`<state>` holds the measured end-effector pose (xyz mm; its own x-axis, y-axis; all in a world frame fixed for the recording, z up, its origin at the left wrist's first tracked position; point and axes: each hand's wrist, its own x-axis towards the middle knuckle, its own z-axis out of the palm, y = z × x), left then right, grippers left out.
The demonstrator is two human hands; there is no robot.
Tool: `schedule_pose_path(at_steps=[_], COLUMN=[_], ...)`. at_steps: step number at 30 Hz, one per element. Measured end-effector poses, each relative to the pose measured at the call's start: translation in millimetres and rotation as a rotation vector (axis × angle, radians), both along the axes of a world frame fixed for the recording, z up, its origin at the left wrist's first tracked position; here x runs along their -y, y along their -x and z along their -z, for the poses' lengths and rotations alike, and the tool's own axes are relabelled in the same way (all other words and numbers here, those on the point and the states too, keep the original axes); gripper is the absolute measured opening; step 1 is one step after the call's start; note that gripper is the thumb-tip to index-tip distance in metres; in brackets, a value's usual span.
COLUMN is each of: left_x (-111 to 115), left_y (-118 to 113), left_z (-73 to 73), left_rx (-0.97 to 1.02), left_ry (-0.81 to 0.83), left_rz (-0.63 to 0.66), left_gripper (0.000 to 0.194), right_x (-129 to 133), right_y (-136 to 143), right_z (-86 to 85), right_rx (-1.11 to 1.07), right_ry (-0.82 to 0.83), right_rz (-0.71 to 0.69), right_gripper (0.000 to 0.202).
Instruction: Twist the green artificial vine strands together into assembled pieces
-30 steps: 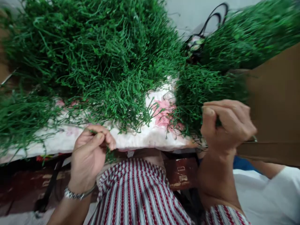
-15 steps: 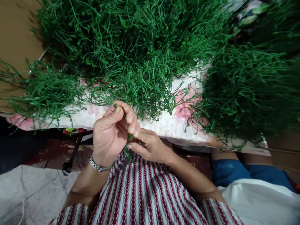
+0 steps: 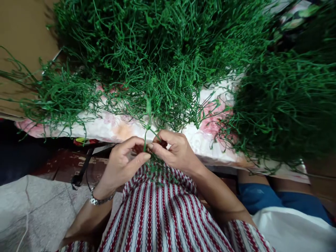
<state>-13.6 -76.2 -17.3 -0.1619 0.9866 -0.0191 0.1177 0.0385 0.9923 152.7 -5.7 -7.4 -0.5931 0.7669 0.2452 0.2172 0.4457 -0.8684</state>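
Observation:
My left hand [image 3: 126,161], with a metal bracelet at the wrist, pinches a thin green stem [image 3: 145,138] between thumb and fingers. Close beside it, my right hand [image 3: 175,148] is closed on another stem of the same green piece [image 3: 148,127]. The two stems meet just above my hands, in front of the table edge. More green strands [image 3: 157,169] hang below my fingers over the striped garment. A large heap of green stems [image 3: 157,45] lies beyond my hands.
A flowered cloth [image 3: 194,141] covers the table. Smaller green heaps lie at the left [image 3: 65,91] and right [image 3: 283,105]. Brown cardboard [image 3: 23,31] stands at the far left. At the lower right are a person's knees in blue shorts [image 3: 258,196] and a white bag [image 3: 294,227].
My left hand has lowered and turned palm-down. My right hand has risen slightly. A forked green piece now shows above my fingers, and the view has shifted a little.

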Motion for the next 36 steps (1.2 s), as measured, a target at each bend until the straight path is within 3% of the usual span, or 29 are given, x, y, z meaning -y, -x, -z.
schedule_pose_path(at_steps=[7,12,17,21,26,32,36], left_x=[-4,-8,-7,-8,-11,-16,-16], left_y=[-9,-20,-26,-17,-12,-17,-15], left_z=[16.7,11.8,12.5,11.2,6.1,15.5,14.6], left_rx=[0.155,-0.022,-0.207,-0.361,-0.271,0.054,0.100], left_ry=[-0.099,-0.066,-0.133,-0.205,-0.106,-0.175,-0.081], left_rz=[-0.211,-0.248,-0.148,-0.004,0.211,0.057,0.081], left_gripper=[0.010,0.015,0.010,0.007,0.005,0.008,0.009], right_x=[-7,-3,1,-2,-7,-11,-11], right_y=[1,2,2,-7,-15,-12,-11], right_z=[2.0,15.6,22.1,16.0,4.7,3.7,5.6], right_rx=[-0.096,-0.159,-0.171,-0.108,0.051,0.045,0.092], right_ry=[0.059,-0.016,-0.070,-0.077,-0.074,-0.145,-0.225], right_rz=[-0.133,-0.092,0.048,0.011,-0.073,-0.135,-0.146], right_gripper=[0.020,0.029,0.010,0.008,0.010,0.009,0.011])
